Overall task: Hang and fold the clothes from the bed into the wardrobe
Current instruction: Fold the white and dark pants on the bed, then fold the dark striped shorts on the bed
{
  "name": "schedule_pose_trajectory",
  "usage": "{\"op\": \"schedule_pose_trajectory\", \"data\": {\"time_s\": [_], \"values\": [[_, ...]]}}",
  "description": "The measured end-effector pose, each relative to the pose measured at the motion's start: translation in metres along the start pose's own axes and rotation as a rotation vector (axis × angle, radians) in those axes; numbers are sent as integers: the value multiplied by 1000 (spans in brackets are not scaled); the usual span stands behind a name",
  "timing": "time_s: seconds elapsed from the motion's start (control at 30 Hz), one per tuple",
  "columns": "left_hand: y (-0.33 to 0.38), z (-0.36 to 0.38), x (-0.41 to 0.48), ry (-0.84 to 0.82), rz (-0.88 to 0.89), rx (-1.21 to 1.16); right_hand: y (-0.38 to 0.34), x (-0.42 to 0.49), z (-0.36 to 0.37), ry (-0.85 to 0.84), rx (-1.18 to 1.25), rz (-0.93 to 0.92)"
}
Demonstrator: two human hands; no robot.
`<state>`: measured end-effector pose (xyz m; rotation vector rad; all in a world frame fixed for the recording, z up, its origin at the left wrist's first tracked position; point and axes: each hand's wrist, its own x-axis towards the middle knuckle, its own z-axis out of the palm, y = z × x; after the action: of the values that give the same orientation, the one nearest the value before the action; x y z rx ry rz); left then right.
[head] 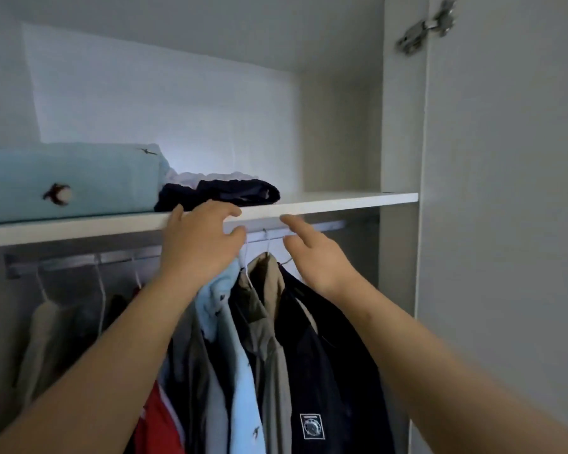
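Both forearms reach in from the near bottom corners toward the wardrobe's upper shelf [325, 202]. At the shelf's front edge, the left hand [200, 244] is spread with loosely curled fingers, just in front of a folded dark garment [220, 193] but seemingly gripping nothing. To its right, the right hand [312, 253] is open too, fingers extended toward the shelf edge and empty. On the shelf, a folded light-blue piece with small bird prints [66, 181] lies at the left, the dark garment sits just beside it to the right, and something white [210, 175] shows behind them. Below, the rail [79, 261] carries several hung clothes: a light-blue shirt [240, 355], a khaki one [269, 306], a dark jacket with a square patch [322, 371], something red [158, 417] lower down, and paler pieces at the far left. Judging by this, a good share of hanging and folding is done, and the hands look to be just placing or leaving the dark garment. The bed is out of view, so what remains cannot be told. Hangers are mostly hidden by collars, the garments' lower parts are cut off, and the left end of the shelf runs out of frame.
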<state>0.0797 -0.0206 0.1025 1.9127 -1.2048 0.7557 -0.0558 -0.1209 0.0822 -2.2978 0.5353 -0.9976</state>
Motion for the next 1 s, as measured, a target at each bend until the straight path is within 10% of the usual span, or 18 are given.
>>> {"op": "schedule_pose_trajectory", "data": {"time_s": [0.5, 1.0], "values": [[346, 70, -297, -844, 172, -979, 92, -433, -181, 653, 16, 862], [635, -81, -631, -1595, 550, -1193, -32, -870, -285, 1410, -97, 1328]]}}
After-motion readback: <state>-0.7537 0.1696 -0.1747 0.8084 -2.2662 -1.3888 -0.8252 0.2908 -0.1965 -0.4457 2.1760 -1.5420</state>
